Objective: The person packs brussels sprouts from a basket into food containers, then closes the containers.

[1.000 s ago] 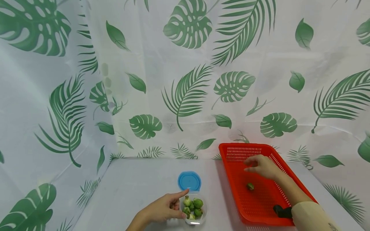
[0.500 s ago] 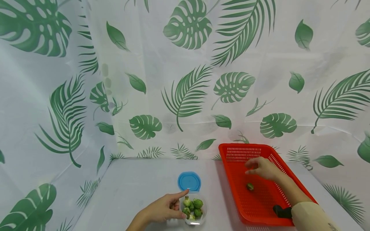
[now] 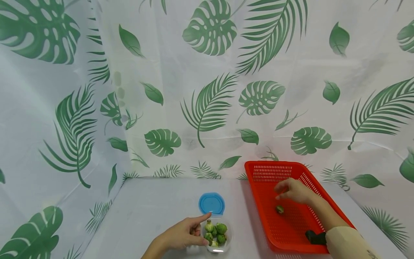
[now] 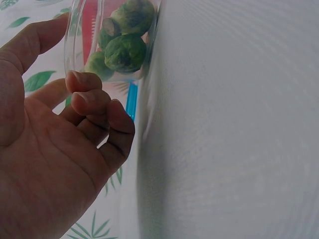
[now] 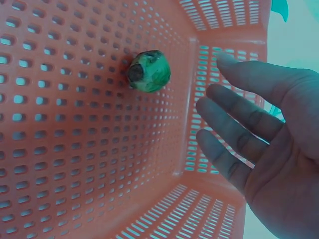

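Note:
My left hand (image 3: pixel 182 233) holds a small clear plastic container (image 3: pixel 229 235) between thumb and index finger; its other fingers are curled beside the wall in the left wrist view. Several Brussels sprouts (image 3: pixel 215 232) sit inside the container. A blue lid (image 3: pixel 211 203) lies flat just behind it. Over the red plastic basket (image 3: pixel 284 230), my right hand (image 3: pixel 292 190) hovers with loosely bent fingers and nothing in them. One Brussels sprout (image 5: pixel 149 72) rests on the perforated basket floor, apart from the right fingertips and nearer me in the head view.
White table (image 3: pixel 145 205) stretches left of the container and between it and the basket. A leaf-printed sheet (image 3: pixel 174 108) hangs behind and at both sides. The basket's raised walls surround the right hand. A black device (image 3: pixel 315 237) is worn at the right wrist.
My right hand has lowered slightly toward the lone Brussels sprout in the basket. The left hand and the container have stayed in place.

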A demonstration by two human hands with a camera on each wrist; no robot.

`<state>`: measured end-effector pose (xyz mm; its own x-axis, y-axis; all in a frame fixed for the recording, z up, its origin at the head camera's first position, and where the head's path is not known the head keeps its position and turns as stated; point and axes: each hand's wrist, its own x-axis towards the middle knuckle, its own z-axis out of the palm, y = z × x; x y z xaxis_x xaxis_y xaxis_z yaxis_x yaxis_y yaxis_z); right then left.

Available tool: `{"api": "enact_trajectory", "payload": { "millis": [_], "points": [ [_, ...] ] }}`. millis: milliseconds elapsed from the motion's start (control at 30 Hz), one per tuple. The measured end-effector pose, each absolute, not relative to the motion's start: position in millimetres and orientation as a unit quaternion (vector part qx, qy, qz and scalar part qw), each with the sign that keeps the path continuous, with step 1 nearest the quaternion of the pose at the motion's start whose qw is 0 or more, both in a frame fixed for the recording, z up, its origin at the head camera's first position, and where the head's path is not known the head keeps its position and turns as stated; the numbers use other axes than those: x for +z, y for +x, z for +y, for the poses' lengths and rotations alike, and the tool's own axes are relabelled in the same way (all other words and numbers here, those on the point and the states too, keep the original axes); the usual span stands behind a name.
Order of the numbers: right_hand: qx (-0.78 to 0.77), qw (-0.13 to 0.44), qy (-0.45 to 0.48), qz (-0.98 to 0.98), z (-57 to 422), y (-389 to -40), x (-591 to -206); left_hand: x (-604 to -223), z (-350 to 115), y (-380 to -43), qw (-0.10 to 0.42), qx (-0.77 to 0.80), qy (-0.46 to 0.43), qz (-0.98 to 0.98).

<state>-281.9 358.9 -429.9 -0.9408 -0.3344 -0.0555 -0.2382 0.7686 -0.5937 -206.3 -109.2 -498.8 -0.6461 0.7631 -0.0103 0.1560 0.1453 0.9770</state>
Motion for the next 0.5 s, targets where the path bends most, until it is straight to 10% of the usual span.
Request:
{"api": "enact_trajectory", "payload": {
  "millis": [500],
  "points": [
    [-0.305, 0.182, -0.158, 0.922, 354.3, -273.4, -428.3, -499.6, -109.0, -206.3, 0.266, 0.567, 0.324, 0.709]
  ]
}}
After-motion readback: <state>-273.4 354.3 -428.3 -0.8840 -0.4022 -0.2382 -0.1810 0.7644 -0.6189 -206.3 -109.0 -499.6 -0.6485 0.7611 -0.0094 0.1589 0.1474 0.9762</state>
